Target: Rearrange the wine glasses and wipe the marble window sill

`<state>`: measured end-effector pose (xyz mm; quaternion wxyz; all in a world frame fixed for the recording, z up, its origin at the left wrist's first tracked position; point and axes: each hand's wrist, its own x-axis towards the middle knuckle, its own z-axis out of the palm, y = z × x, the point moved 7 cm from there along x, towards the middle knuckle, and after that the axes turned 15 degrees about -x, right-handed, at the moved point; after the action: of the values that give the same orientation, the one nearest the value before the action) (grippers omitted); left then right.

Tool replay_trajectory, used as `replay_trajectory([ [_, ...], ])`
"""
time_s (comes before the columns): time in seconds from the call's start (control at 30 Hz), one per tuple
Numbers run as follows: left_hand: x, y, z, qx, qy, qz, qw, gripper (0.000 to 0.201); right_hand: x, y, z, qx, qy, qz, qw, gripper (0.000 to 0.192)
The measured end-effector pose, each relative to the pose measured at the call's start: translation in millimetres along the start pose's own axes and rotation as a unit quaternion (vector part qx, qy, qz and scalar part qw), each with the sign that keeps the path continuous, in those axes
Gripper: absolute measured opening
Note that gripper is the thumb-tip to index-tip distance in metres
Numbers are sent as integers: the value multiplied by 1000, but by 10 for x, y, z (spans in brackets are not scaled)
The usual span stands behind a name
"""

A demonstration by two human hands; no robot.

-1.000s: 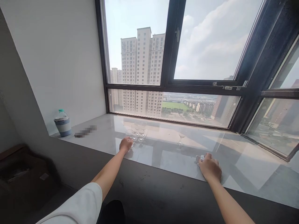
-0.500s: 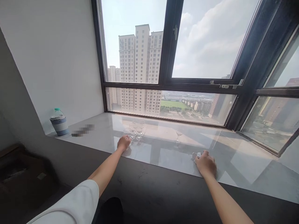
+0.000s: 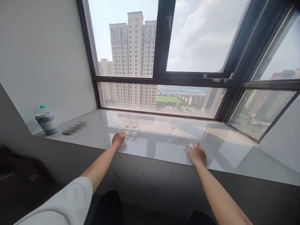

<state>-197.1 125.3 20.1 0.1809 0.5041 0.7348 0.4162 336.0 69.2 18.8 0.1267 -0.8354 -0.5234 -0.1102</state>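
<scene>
A cluster of clear stemmed glasses (image 3: 131, 125) stands on the glossy marble window sill (image 3: 164, 150). My left hand (image 3: 118, 138) is closed around the nearest glass of that cluster (image 3: 122, 128). A single stemmed glass (image 3: 172, 129) stands apart to the right. My right hand (image 3: 197, 154) lies palm down near the sill's front edge, covering a small white cloth (image 3: 188, 146) of which only a corner shows.
A water bottle in a blue-and-white sleeve (image 3: 47, 120) stands at the sill's far left against the white wall. A blurred dark object (image 3: 74, 128) lies beside it. Large dark-framed windows (image 3: 161, 78) close off the back. A dark ledge (image 3: 152, 184) runs below the sill.
The view has drifted so everything sits lower-left and farther off. Both hands stay where they were on the glass and the cloth.
</scene>
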Motion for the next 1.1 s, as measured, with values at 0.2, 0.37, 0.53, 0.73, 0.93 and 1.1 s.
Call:
replay_trajectory([
  [0.2, 12, 1, 4, -5, -3, 3, 1000, 40, 54, 47, 65, 16, -10, 8, 1000, 40],
  [0.37, -1, 0, 1, -10, -4, 1, 1000, 42, 21, 3, 19, 1, -16, -1, 1000, 43],
  [0.53, 6, -4, 2, -11, 0, 6, 1000, 40, -20, -39, -27, -14, -29, -5, 999, 47],
  [0.73, 16, -10, 7, -9, -3, 11, 1000, 39, -7, -48, 21, -22, -58, -17, 998, 48],
  [0.93, 3, -10, -8, 2, -2, 5, 1000, 39, -23, -63, -14, -27, -55, -19, 998, 42],
  [1.1, -8, 13, -9, 9, -2, 19, 1000, 34, -38, -70, -27, -28, -52, -18, 998, 42],
])
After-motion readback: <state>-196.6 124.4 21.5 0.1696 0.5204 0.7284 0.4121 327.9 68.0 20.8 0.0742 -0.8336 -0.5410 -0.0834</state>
